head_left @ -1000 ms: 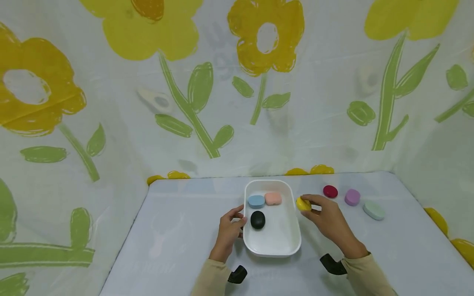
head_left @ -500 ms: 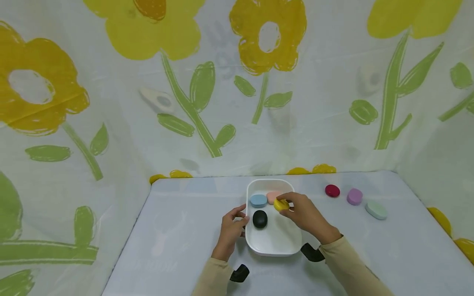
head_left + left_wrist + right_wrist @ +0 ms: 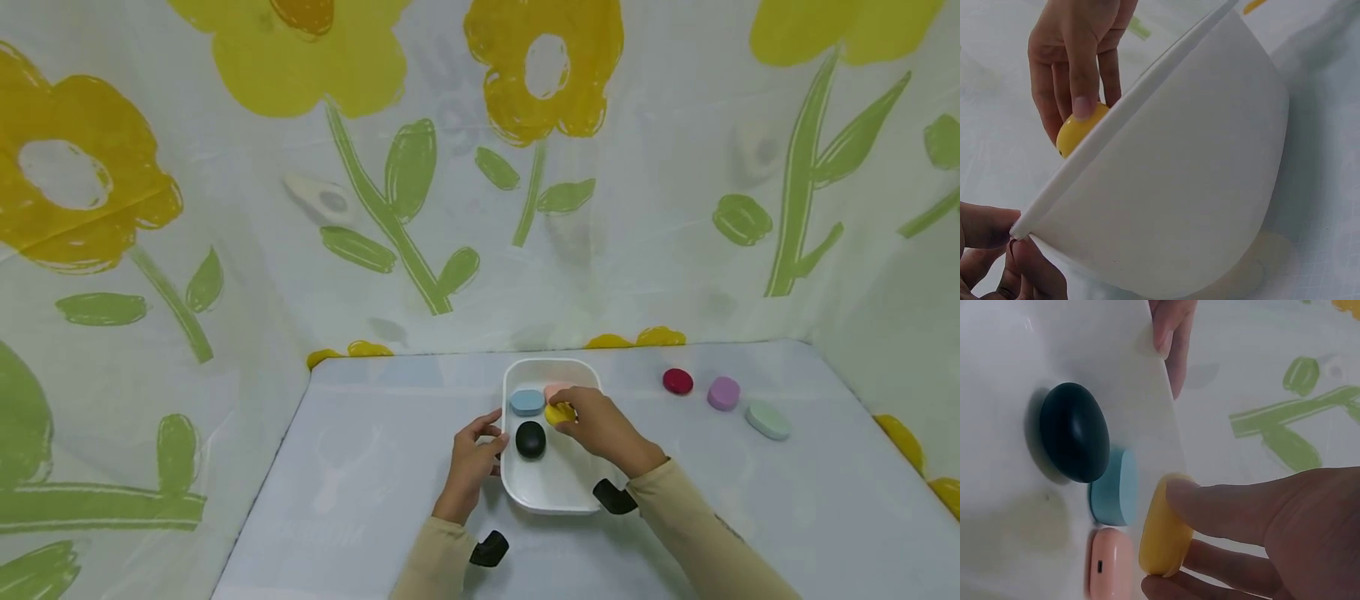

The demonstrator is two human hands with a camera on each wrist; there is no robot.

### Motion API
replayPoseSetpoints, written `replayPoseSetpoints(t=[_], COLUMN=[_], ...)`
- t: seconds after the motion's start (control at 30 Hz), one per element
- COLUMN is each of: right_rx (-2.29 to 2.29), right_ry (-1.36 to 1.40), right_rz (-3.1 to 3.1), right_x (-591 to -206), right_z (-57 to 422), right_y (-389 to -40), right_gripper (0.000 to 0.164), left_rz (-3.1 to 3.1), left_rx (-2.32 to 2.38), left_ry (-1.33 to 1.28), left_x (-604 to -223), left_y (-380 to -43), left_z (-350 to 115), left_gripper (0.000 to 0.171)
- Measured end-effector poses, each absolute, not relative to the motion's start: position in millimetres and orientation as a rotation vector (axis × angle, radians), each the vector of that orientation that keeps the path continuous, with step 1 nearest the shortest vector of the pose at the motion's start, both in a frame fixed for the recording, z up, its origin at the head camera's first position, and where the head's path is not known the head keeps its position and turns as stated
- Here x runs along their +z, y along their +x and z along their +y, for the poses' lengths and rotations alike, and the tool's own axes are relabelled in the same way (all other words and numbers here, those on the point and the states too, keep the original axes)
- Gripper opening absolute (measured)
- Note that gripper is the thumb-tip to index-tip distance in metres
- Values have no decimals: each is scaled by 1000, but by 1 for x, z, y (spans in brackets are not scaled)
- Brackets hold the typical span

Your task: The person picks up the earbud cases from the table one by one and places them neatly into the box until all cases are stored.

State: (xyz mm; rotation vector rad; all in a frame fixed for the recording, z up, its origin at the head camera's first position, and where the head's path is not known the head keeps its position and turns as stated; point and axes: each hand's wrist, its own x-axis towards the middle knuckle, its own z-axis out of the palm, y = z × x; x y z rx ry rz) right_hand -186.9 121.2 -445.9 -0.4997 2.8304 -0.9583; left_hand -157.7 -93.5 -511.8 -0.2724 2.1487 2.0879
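My left hand (image 3: 468,467) pinches the rim of a white rectangular tray (image 3: 551,496) at its left side, thumb over the edge. Over the tray, my right hand (image 3: 603,429) holds a yellow rounded earbud case (image 3: 1165,528) between thumb and fingers. Inside the tray lie a black egg-shaped case (image 3: 530,439), a light blue case (image 3: 527,402) and a pink case (image 3: 1110,565) with a small dark port. In the head view, the right hand partly hides the pink one. The yellow case is close to the blue and pink ones; I cannot tell whether it touches the tray floor.
On the table (image 3: 360,475) to the right of the tray lie a red case (image 3: 678,382), a purple case (image 3: 723,393) and a pale green case (image 3: 767,420). A flower-printed cloth (image 3: 645,275) stands behind and at both sides.
My right hand has carried the yellow earbud case leftward from beside the tray's right rim to over the tray, then slightly farther left. The left hand keeps its grip on the rim.
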Motion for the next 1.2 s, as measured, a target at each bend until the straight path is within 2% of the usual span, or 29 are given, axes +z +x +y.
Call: replayPoseSetpoints(t=[0.43,0.63,0.9,1.2], right_rx=[-1013,-1140,-1190,-1076], right_ry=[-469,-295,-114,45], right_rz=[2911,3056,3146,3113], right_x=[-447,-449,-472,-495], right_z=[134,167,224,257], right_y=[-192,-198,-214,-233], right_gripper=[39,33,36,43], left_rz=[2143,2158,2161,2132], left_rx=[2090,2082,2072,2083], left_ry=[-287,-289,-282,-285], left_x=[-510,-509,-508,-508], left_y=[-157,-157,-157,-156], left_z=[-92,-92,-93,-91], left_gripper=[45,46,47,45])
